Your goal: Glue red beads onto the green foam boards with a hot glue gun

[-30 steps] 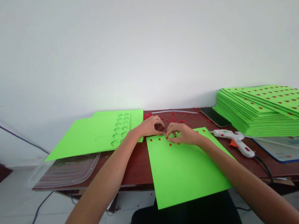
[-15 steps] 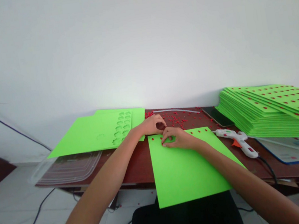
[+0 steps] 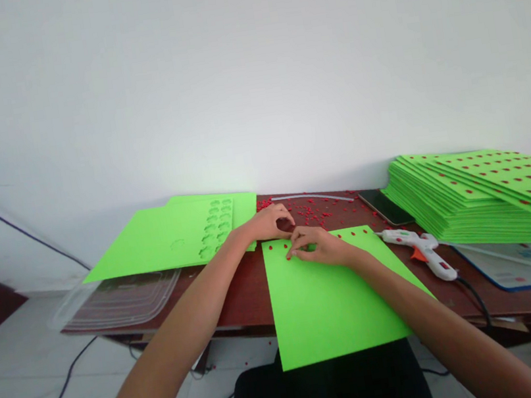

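Observation:
A green sheet [image 3: 334,308] lies over the table's front edge, with small red pieces [image 3: 352,234] in a row along its far edge. My right hand [image 3: 320,246] rests on it near that row, finger and thumb drawn together at a small red piece [image 3: 288,257] on or just above the sheet. Just beyond the far edge, my left hand [image 3: 269,222] curls with thumb and forefinger almost meeting. What sits between those fingertips is too small to make out. Many loose red pieces [image 3: 314,210] lie scattered behind both hands.
To the right lie a white glue gun [image 3: 422,248] with its cord, a dark phone [image 3: 386,206] and a tall stack of green sheets [image 3: 452,217] with red dots. Leftward, green sheets with cut flower shapes [image 3: 216,223] overhang a clear plastic lid [image 3: 125,300]. A glue stick [image 3: 312,196] lies behind.
My right fingertips have shifted slightly, and a red piece now shows more plainly at them. The left hand stays almost still, and the sheet has not visibly moved.

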`<state>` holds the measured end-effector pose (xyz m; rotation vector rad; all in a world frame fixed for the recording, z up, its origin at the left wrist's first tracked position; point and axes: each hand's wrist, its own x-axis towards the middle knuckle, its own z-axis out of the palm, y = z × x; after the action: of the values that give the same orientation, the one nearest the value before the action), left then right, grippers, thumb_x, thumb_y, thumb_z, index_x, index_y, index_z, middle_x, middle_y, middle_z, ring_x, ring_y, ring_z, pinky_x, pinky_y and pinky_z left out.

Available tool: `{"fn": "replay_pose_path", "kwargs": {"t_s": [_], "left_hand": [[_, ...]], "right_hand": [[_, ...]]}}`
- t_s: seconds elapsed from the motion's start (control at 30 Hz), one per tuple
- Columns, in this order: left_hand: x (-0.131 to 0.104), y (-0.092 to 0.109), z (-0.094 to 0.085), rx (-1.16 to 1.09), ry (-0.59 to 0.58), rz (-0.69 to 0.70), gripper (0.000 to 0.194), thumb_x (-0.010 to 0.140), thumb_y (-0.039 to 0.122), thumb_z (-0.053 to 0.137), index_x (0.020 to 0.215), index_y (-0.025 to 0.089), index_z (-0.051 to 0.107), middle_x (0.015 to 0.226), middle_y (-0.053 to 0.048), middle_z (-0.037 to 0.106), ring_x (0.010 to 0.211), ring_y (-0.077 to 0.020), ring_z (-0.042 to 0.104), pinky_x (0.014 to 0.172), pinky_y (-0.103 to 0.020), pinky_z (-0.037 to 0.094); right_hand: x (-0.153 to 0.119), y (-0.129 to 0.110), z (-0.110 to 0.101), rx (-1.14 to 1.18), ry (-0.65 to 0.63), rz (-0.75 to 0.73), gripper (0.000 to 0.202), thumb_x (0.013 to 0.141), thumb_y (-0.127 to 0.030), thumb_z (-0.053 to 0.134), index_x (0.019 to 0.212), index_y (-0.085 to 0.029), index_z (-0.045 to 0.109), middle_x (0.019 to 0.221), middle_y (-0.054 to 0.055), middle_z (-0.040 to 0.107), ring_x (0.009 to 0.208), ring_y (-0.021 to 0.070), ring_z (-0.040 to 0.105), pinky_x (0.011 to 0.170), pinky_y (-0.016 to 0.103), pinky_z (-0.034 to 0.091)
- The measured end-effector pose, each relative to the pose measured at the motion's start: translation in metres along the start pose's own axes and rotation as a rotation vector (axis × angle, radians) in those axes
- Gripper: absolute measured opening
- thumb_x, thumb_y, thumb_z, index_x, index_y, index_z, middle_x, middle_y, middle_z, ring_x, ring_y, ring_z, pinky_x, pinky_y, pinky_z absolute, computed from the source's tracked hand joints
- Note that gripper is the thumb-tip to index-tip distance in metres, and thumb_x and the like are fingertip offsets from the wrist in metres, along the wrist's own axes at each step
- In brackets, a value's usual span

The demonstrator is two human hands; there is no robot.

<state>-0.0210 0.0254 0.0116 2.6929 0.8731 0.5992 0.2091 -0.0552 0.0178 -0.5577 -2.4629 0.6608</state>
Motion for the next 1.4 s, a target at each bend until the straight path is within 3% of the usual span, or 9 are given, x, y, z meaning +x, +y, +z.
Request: {"fn": "replay_pose_path", "kwargs": {"t_s": [0.43,0.67,0.93,1.27,1.33,1.4], "left_hand": [[-0.001,0.003,-0.002,-0.015,-0.001,0.005,0.037,0.078,0.051,0.08,0.105,0.025,0.075,0.11,-0.007,0.063,0.104,-0.0233,0.06,0.097,-0.035,0.046],[-0.002,0.005,-0.004,-0.002,-0.013,-0.002,0.04,0.079,0.054,0.079,0.106,0.025,0.075,0.112,-0.007,0.063,0.105,-0.0234,0.06,0.097,-0.035,0.046],[-0.001,0.003,-0.001,-0.005,0.004,0.004,0.04,0.077,0.052,0.081,0.105,0.025,0.075,0.112,-0.008,0.063,0.105,-0.0238,0.06,0.097,-0.035,0.046],[-0.001,0.004,-0.003,-0.009,-0.007,0.02,0.038,0.081,0.053,0.077,0.104,0.023,0.075,0.11,-0.008,0.064,0.103,-0.0229,0.061,0.097,-0.034,0.045],[-0.001,0.004,-0.003,-0.012,-0.004,0.017,0.037,0.08,0.051,0.078,0.103,0.023,0.075,0.11,-0.008,0.064,0.103,-0.023,0.061,0.096,-0.034,0.046],[-0.001,0.004,-0.003,-0.024,0.003,0.008,0.038,0.079,0.052,0.078,0.104,0.023,0.074,0.11,-0.007,0.064,0.103,-0.0231,0.061,0.095,-0.034,0.046]], "right_hand": [[-0.003,-0.002,0.003,-0.069,-0.016,-0.037,0.015,0.092,-0.023,0.066,0.098,-0.024,0.08,0.09,0.005,0.075,0.08,0.0181,0.067,0.075,0.031,0.051],[-0.004,-0.003,0.006,-0.093,-0.023,-0.032,0.013,0.092,-0.026,0.068,0.085,-0.021,0.077,0.078,0.002,0.074,0.07,0.016,0.065,0.072,0.029,0.047],[-0.003,-0.004,-0.001,-0.086,0.044,-0.017,0.02,0.097,-0.028,0.062,0.099,-0.022,0.081,0.082,0.005,0.074,0.071,0.0161,0.065,0.069,0.028,0.047],[-0.003,-0.01,0.007,-0.169,-0.006,-0.081,0.014,0.093,-0.02,0.067,0.099,-0.024,0.079,0.093,0.003,0.075,0.085,0.0174,0.068,0.083,0.032,0.046],[-0.002,-0.006,0.005,-0.168,0.032,-0.079,0.013,0.092,-0.021,0.067,0.097,-0.023,0.079,0.092,0.003,0.074,0.084,0.0172,0.067,0.081,0.031,0.047],[-0.002,0.005,0.0,-0.205,0.154,-0.013,0.014,0.094,-0.021,0.065,0.097,-0.023,0.079,0.09,0.004,0.071,0.081,0.0168,0.065,0.077,0.029,0.048]]}}
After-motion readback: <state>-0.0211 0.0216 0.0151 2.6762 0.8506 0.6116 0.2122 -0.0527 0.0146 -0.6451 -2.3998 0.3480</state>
